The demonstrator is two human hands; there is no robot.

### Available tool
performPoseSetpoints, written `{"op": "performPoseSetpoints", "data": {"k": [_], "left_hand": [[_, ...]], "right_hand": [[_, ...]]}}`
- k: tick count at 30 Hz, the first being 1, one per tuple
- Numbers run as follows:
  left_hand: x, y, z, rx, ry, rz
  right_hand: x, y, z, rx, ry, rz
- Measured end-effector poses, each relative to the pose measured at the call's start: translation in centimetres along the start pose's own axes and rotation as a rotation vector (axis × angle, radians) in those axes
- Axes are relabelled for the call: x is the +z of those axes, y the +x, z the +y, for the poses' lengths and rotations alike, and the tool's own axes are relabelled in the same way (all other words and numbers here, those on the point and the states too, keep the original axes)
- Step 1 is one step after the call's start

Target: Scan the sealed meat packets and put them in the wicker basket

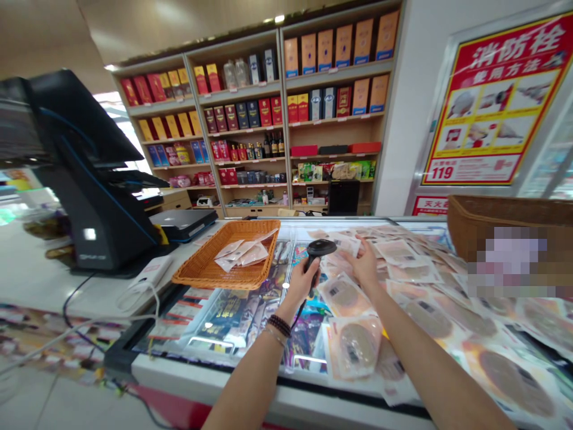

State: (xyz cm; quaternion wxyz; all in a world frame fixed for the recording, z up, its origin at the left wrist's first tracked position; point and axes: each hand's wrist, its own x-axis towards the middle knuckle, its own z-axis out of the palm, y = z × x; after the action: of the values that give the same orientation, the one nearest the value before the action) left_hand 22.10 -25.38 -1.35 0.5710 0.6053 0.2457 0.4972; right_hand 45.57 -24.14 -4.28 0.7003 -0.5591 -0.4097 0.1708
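My left hand point(305, 280) is wrapped round the handle of a black barcode scanner point(321, 246), its head tilted toward the right. Close beside it, my right hand point(364, 263) pinches the edge of a clear-and-white plastic packet point(342, 243) in front of the scanner head. Below both hands lie more flat packets, among them one packet point(344, 295) with a dark barcode label and another packet point(356, 346) nearer the counter edge. Many similar packets spread across the glass top to the right. The contents look like flat, round, brownish pieces.
An orange wicker basket point(201, 272) with a few packets stands left of my hands. Farther left are a black checkout terminal point(85, 179), a flat black scale point(185, 222) and loose cables. A brown basket point(461, 239) sits at right. Stocked shelves line the back wall.
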Motion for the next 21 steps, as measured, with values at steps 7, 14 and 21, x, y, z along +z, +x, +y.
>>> {"op": "performPoseSetpoints", "data": {"k": [7,14,21], "left_hand": [[-0.8,0.9,0.9,0.013,0.051,0.081],[-7.1,2.8,4.8,0.088,0.102,0.247],[-16.2,2.2,9.2,0.14,0.249,0.49]], "right_hand": [[-0.5,1.6,-1.5,0.039,-0.319,0.02],[4.4,6.7,-5.3,0.038,-0.3,-0.036],[18.1,4.5,-8.9,0.241,-0.017,-0.233]]}}
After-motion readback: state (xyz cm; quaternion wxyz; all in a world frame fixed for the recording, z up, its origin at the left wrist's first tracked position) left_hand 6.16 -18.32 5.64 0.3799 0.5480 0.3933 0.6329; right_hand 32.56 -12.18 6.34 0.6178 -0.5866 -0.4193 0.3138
